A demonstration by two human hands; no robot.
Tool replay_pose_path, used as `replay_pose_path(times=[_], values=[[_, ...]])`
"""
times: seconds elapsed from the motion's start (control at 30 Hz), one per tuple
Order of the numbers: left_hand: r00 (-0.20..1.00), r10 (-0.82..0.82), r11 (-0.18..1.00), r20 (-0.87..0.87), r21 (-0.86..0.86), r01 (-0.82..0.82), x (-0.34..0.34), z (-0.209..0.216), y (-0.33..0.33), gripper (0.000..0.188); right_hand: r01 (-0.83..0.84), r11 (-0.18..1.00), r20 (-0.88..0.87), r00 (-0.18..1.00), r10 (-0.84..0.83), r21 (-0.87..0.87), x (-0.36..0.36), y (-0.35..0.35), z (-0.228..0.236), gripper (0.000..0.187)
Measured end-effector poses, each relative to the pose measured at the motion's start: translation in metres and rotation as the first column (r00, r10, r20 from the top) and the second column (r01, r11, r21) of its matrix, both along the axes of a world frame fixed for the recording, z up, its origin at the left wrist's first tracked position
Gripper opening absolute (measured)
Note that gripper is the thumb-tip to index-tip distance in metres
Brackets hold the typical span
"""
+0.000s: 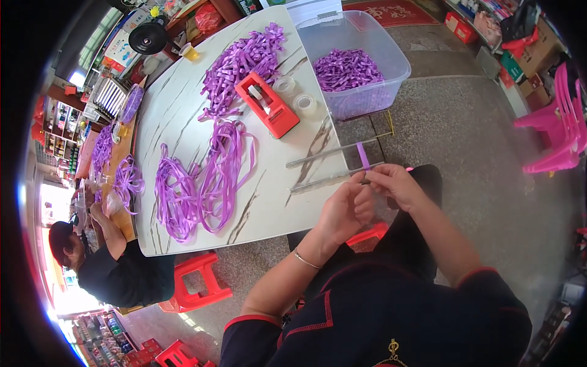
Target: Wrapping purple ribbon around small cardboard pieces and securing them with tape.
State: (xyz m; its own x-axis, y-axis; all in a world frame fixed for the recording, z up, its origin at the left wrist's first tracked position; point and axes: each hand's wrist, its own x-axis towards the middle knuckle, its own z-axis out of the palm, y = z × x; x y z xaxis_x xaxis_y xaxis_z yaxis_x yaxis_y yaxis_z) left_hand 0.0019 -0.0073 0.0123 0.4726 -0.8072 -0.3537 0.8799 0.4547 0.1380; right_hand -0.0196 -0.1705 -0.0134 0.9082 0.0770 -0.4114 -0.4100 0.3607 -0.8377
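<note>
Two parallel metal rods (324, 181) jut out past the right edge of the table. A short strip of purple ribbon (363, 155) spans the gap between them. At its near end, by the closer rod, my left hand (347, 209) is closed with curled fingers, its thumb and forefinger pinching the ribbon. Touching it from the right, my right hand (397, 185) pinches the same spot. The ribbon's end is hidden among my fingertips. On the table, a red tape dispenser (267, 105) stands beside two clear round tubs, one of them a small tub (304, 104).
Purple ribbon loops (223, 177) lie on the marble-patterned table (269, 211), with a pile of purple ribbon pieces (244, 64) behind. A clear plastic bin (391, 70) holds more pieces. Another person (122, 269) sits at left near a red stool (199, 281). Pink chairs (559, 128) stand right.
</note>
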Motion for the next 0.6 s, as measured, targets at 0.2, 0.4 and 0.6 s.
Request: replay_pose_path(times=[0.2, 0.4, 0.6], values=[[0.999, -0.032, 0.998, -0.011, -0.062, 0.032, 0.002, -0.003, 0.007, 0.023, -0.439, 0.856, 0.050, 0.882, 0.468, -0.274, 0.023, -0.040, 0.061, 0.023], [0.995, -0.079, 0.963, 0.058, -0.253, 0.092, 0.001, -0.011, 0.012, 0.032, -0.004, 0.840, 0.553, 0.751, 0.361, -0.542, 0.143, 0.037, 0.090, 0.024], [0.990, -0.074, 0.974, 0.123, -0.206, 0.099, 0.000, -0.010, 0.010, 0.034, -0.183, 0.702, 0.264, 0.838, 0.477, -0.688, 0.220, 0.087, 0.076, 0.024]])
